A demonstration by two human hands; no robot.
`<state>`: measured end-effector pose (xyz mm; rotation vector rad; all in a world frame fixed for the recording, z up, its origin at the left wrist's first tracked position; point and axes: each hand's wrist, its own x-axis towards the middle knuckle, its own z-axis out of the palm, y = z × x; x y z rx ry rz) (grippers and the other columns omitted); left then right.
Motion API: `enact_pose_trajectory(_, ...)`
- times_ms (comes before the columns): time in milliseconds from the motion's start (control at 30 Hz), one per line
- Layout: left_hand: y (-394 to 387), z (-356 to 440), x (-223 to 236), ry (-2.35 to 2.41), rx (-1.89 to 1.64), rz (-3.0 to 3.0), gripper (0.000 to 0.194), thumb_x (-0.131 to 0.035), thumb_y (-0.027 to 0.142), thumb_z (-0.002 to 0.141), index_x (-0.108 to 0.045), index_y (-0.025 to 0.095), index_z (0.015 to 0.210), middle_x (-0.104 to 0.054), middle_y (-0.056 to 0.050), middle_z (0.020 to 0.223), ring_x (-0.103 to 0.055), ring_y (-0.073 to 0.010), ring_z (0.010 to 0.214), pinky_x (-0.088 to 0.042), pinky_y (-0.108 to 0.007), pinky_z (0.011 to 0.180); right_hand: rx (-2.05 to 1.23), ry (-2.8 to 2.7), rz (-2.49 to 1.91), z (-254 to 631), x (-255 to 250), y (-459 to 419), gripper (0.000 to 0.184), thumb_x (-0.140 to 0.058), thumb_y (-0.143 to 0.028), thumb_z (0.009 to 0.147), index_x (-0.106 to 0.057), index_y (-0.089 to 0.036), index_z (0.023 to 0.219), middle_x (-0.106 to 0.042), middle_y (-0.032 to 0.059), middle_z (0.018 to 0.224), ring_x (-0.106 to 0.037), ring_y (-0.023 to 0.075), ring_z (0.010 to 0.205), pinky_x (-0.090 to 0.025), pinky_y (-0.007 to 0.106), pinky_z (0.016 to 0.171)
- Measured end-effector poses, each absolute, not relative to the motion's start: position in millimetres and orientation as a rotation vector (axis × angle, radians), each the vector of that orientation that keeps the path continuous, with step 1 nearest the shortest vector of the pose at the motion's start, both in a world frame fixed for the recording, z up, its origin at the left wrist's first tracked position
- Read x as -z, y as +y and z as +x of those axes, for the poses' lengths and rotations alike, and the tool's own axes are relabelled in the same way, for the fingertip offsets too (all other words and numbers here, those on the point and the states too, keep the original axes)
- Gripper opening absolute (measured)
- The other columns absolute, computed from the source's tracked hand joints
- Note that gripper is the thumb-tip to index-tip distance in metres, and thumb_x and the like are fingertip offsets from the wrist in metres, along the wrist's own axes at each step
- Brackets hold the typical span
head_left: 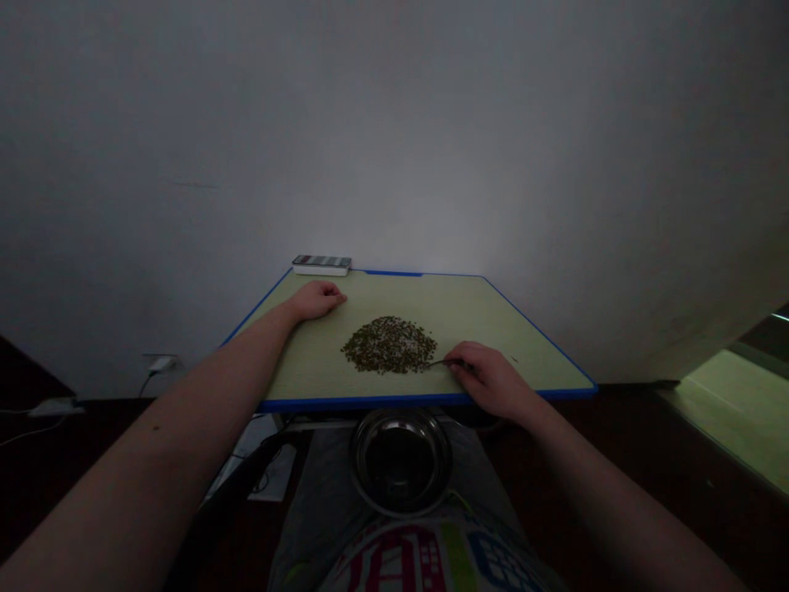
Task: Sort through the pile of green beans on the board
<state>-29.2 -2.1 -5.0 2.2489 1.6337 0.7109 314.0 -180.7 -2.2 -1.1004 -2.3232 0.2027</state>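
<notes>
In the head view, my right hand [486, 378] is closed around a slim, dark tweezers-like metal tool [445, 362] at the table's near edge. The tool's thin tip touches the right side of a loose heap of small greenish-brown beans or seeds mixed with pale grains [389, 345]. My left hand [317, 300] rests on the tabletop, beyond and left of the heap, its fingers curled in and thumb against them. Whether anything small is between those fingers cannot be made out. A shiny metal bowl [400, 503] sits on my lap below the table's front edge.
The pale yellow table [493, 308] has a blue rim and stands against a grey wall [394, 148]. A flat white box with a striped dark top [321, 265] lies at the far left corner. A plug [161, 364] and cables are at the lower left.
</notes>
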Motion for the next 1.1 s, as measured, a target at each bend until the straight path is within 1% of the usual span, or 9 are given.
enact_pose_trajectory(100,-1.2,-29.6,5.4,1.619,-0.71,2.259,0.036,-0.047,0.052,0.066,-0.06,0.018,0.068,-0.055,0.0,0.057,-0.049,-0.0153,0.057,-0.037,-0.026,0.053,-0.22,-2.318,-1.082,315.0,2.2,-182.6,0.017,-0.044,-0.015,0.085,-0.059,-0.017,0.09,-0.06,0.0062,0.084,-0.055,0.0171,0.081,-0.043,0.03,0.073)
enact_pose_trajectory(567,-3.0,-29.2,4.2,1.624,-0.72,2.267,0.036,-0.047,0.053,0.066,-0.059,0.019,0.066,-0.056,0.0,0.057,-0.05,-0.016,0.06,-0.037,-0.026,0.055,-0.205,-2.285,-1.071,307.2,4.5,-185.9,0.019,-0.045,-0.011,0.082,-0.06,-0.018,0.09,-0.061,0.0066,0.085,-0.055,0.0176,0.081,-0.044,0.031,0.072)
enact_pose_trajectory(1100,-5.9,-27.3,1.2,1.648,-0.696,2.265,0.036,-0.048,0.053,0.066,-0.058,0.019,0.065,-0.056,0.0,0.056,-0.05,-0.0159,0.06,-0.036,-0.026,0.054,-0.192,-2.276,-1.093,304.9,4.8,-179.3,0.019,-0.045,-0.013,0.082,-0.061,-0.017,0.092,-0.061,0.0071,0.085,-0.055,0.0175,0.08,-0.043,0.031,0.072)
